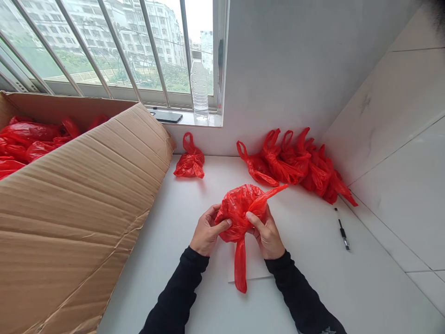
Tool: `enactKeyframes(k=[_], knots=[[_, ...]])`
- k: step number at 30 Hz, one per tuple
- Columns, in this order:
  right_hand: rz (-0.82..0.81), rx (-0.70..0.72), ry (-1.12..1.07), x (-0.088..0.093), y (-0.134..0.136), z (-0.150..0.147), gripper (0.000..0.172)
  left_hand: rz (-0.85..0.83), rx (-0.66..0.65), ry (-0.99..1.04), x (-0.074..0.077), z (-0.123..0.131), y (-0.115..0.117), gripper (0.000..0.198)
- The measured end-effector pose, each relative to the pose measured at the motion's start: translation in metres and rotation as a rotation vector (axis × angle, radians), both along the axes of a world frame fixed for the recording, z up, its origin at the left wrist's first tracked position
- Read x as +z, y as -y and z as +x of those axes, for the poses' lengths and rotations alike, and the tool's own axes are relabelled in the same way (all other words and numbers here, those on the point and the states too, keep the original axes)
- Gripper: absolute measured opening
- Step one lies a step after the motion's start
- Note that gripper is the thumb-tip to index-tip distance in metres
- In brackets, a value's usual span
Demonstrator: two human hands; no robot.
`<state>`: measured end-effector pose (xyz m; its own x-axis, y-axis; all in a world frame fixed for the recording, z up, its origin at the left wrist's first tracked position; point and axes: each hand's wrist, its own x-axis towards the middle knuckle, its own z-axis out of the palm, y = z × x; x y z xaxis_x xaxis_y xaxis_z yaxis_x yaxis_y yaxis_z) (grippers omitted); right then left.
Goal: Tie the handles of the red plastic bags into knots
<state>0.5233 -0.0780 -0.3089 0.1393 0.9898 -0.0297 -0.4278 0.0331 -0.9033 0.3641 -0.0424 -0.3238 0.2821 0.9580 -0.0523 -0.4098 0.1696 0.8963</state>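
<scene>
Held bag (239, 197): red thin plastic, bulging, contents not visible; up between both hands, over the middle of the table (163, 283)
Bag ends: one twisted end sticks out up and to the right, the other hangs down toward the person; bunched part sits by the right thumb
Left hand (205, 232): gripping left side of held bag, thumb on top, fingers mostly hidden behind
Right hand (269, 236): gripping right side, thumb pressed on the bunched plastic, fingers partly hidden
Sleeves (182, 290): black, both arms, down to wrists
White sheet (257, 269): flat on table below held bag, partly covered from view
Single red bag (189, 162): on table near the back wall (278, 69), beyond the hands, loop upward
Red bag row (290, 162): several, pressed together along back wall into right corner, handles up, exact count unclear
Pen (342, 234): black and clear, on table, right of hands, near tiled wall (399, 153)
Carton (79, 204): brown cardboard, left side, top uncovered, more red bags (33, 134) inside
Windowsill (187, 119): dark phone (167, 116) lying flat; clear bottle (199, 88) upright just right of it
Window bars (155, 53): metal, buildings outside
</scene>
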Motion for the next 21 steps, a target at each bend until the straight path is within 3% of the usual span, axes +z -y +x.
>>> enactKeyframes(k=[4,11,17,21], knots=[[0.012,0.007,-0.009,0.0015,0.0005,-0.0015,0.060,-0.030,0.005,0.036,0.0022,0.0010,0.0009,0.048],[0.017,-0.006,-0.007,0.0015,0.0004,-0.0003,0.060,-0.143,-0.003,0.098,0.0062,-0.0016,0.0018,0.065],[0.069,0.009,0.029,-0.0022,0.0004,0.0005,0.055,-0.143,-0.023,0.065,0.0007,-0.0021,-0.0004,0.054],[0.105,-0.048,0.078,-0.0045,0.0001,0.0007,0.053,-0.076,-0.059,0.034,0.0068,-0.0007,0.0038,0.044]])
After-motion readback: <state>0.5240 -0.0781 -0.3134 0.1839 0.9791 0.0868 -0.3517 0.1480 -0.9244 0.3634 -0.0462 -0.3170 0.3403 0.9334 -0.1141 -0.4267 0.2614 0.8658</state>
